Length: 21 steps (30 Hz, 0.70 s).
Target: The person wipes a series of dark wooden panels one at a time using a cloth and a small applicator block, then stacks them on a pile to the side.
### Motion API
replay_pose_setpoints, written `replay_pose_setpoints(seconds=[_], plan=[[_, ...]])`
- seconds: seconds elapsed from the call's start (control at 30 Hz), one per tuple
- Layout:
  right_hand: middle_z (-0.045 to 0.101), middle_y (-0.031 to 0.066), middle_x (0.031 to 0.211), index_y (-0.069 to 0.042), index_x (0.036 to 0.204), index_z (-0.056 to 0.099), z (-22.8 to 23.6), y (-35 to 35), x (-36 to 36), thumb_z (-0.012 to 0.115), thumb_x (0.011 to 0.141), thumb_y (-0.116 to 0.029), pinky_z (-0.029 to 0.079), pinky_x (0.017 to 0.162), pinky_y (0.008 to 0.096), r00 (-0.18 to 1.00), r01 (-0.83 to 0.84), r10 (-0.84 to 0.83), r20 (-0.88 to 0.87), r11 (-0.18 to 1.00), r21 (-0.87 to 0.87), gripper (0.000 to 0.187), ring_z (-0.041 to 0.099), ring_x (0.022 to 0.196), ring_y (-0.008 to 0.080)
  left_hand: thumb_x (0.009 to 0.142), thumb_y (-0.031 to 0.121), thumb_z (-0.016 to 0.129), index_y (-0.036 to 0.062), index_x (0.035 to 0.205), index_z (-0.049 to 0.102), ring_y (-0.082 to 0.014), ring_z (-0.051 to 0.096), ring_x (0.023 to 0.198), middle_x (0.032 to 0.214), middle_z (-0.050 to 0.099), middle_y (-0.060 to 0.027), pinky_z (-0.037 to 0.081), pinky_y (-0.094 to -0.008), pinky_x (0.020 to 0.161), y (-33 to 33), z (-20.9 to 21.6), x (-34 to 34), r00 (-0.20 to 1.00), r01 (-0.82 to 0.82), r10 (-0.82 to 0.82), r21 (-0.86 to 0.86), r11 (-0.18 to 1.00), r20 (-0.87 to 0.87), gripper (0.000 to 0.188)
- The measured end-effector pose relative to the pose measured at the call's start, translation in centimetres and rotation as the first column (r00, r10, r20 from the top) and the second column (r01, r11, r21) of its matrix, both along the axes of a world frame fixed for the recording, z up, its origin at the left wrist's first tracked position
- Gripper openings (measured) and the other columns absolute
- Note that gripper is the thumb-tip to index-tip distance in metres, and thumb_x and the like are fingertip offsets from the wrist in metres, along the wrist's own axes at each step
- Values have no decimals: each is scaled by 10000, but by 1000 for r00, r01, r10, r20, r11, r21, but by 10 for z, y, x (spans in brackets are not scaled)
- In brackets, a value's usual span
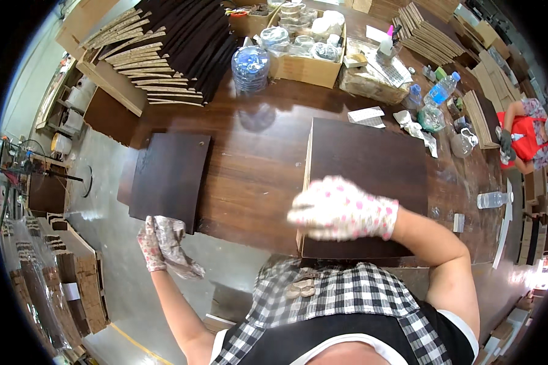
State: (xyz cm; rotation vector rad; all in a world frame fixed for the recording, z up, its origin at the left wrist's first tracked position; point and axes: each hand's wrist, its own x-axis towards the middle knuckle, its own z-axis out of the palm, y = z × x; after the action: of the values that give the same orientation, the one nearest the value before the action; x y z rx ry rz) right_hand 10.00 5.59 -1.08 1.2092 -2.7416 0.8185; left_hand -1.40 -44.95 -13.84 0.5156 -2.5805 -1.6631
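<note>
My left hand [151,244], in a white glove with pink dots, is closed on a crumpled greyish rag [178,248]. It is at the near edge of a dark brown panel [169,176] lying on the left of the table. My right hand [345,210], in a matching glove, is over the left part of a stack of dark panels [371,158] in front of me. Its fingers point left and are smeared by motion, so I cannot make out whether they hold anything or touch the top panel.
Behind the panels on the brown table [249,201] are a large water bottle [250,70], a cardboard box [307,70] of wrapped items, and a fanned pile of dark boards [189,48]. Smaller bottles [442,89] line the right. A person in a red apron [525,143] is at far right.
</note>
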Motion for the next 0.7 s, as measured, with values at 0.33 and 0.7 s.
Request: replay_pose_setpoints(seconds=[0.33, 0.7], plan=[[669, 100, 1123, -57, 1227, 679, -11, 119, -133, 777, 868, -173, 528, 945, 375, 930, 325, -259, 262, 910, -255, 390, 665, 1076, 253, 1027, 243, 609, 13, 977, 719, -83, 572, 774, 829, 662, 9, 478, -265, 718, 146, 51, 31, 950, 294, -311, 236, 926, 39, 260], [714, 38, 1107, -60, 1202, 693, 14, 297, 59, 746, 826, -74, 521, 908, 312, 444, 845, -762, 471, 531, 61, 379, 659, 978, 139, 1001, 100, 616, -16, 1164, 709, -81, 643, 834, 901, 719, -37, 517, -247, 773, 293, 100, 42, 641, 752, -765, 242, 613, -52, 221]])
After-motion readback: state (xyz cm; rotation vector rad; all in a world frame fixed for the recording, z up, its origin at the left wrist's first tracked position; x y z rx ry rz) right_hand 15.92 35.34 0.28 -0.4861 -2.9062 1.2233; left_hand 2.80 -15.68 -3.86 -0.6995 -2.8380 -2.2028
